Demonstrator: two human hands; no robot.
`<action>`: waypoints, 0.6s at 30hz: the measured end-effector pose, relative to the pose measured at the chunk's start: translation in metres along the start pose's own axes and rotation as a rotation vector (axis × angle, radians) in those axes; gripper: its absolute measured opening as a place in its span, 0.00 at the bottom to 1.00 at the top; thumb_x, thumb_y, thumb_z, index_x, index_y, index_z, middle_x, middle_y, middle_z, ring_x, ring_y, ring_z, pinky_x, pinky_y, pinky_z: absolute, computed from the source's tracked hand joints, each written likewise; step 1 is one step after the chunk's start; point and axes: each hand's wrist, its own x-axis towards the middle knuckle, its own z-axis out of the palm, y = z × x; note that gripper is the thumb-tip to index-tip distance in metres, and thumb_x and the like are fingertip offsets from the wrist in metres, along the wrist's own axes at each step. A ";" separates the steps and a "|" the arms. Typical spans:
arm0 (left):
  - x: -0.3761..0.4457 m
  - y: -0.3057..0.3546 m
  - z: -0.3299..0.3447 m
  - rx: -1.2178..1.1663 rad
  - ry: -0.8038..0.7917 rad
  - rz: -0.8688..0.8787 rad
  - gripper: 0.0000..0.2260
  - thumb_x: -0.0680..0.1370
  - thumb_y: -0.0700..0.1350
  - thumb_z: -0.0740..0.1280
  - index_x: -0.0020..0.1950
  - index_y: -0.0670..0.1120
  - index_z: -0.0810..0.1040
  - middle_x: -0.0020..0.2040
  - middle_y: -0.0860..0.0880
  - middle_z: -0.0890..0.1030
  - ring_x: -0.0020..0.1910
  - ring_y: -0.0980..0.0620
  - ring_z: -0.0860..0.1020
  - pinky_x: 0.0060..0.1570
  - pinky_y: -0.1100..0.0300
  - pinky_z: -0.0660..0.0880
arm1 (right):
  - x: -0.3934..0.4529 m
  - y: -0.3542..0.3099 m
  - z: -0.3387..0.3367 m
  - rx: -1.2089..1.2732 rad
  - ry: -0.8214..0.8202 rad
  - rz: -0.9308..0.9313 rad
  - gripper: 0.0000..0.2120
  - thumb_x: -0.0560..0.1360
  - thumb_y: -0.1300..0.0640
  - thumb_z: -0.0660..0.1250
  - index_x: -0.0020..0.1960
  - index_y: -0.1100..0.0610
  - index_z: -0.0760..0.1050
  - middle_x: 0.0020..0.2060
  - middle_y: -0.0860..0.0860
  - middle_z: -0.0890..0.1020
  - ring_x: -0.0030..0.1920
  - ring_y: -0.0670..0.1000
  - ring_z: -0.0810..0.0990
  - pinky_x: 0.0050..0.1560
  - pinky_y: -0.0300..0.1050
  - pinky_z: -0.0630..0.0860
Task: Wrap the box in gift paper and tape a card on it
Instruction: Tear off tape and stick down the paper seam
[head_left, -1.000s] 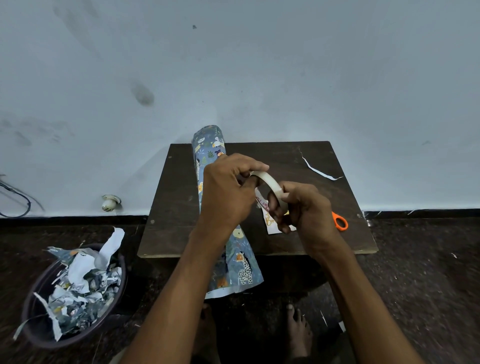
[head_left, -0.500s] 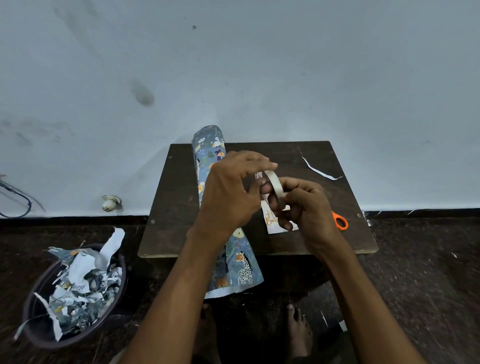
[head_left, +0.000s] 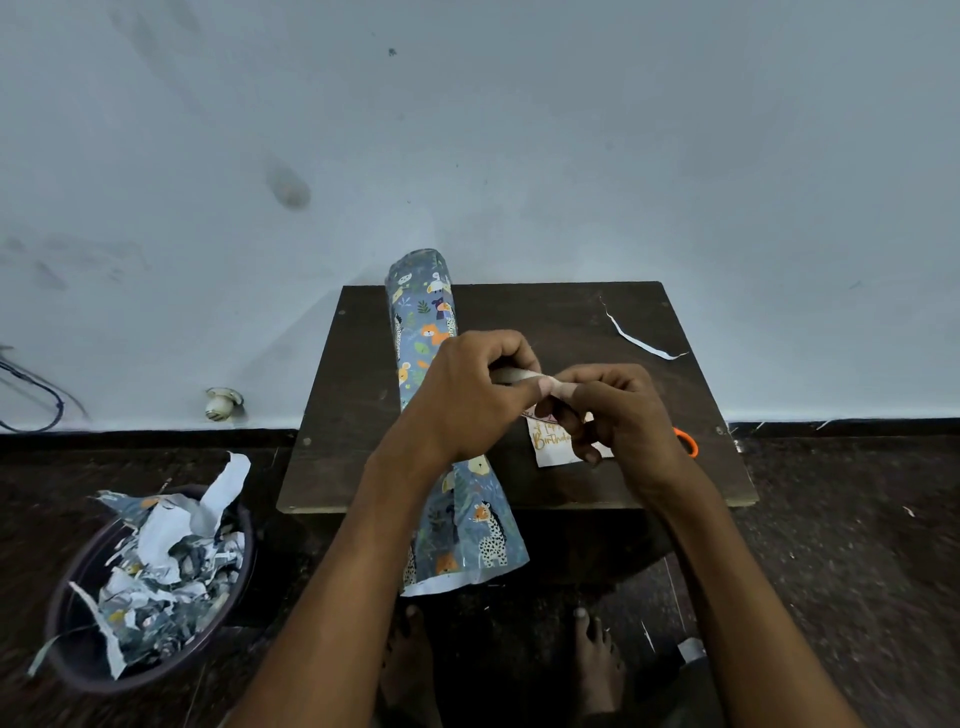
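The tape roll (head_left: 511, 375) at the centre of the frame is nearly all hidden between the left hand (head_left: 467, 400) and the right hand (head_left: 618, 415); only a pale sliver shows. The card (head_left: 550, 441) below them is partly covered by the right hand's fingers, so its gold lettering cuts off midway. Of the scissors (head_left: 687, 444) only an orange handle loop shows past the right wrist. The gift paper roll (head_left: 431, 322) is crossed by the left forearm. A dark cable (head_left: 36, 400) runs off the left edge. No box can be made out.
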 end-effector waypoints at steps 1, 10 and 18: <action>0.000 0.000 -0.001 -0.043 -0.023 -0.040 0.07 0.72 0.47 0.71 0.39 0.44 0.80 0.31 0.54 0.78 0.31 0.56 0.73 0.33 0.57 0.71 | 0.000 0.000 -0.001 0.000 -0.003 -0.007 0.12 0.72 0.59 0.64 0.38 0.64 0.83 0.24 0.53 0.71 0.25 0.51 0.66 0.23 0.38 0.63; 0.004 0.002 -0.007 -0.379 -0.114 -0.179 0.12 0.68 0.42 0.65 0.40 0.33 0.79 0.34 0.33 0.75 0.32 0.51 0.72 0.34 0.62 0.68 | 0.000 -0.004 -0.007 0.157 -0.122 0.048 0.16 0.69 0.63 0.58 0.42 0.66 0.84 0.28 0.60 0.72 0.29 0.54 0.69 0.26 0.41 0.68; 0.000 0.005 -0.012 -0.884 -0.086 -0.396 0.08 0.68 0.40 0.62 0.38 0.37 0.78 0.29 0.46 0.70 0.29 0.53 0.65 0.35 0.57 0.64 | -0.003 -0.009 -0.012 0.409 -0.169 0.126 0.18 0.71 0.62 0.57 0.47 0.65 0.85 0.31 0.56 0.76 0.31 0.54 0.76 0.20 0.36 0.65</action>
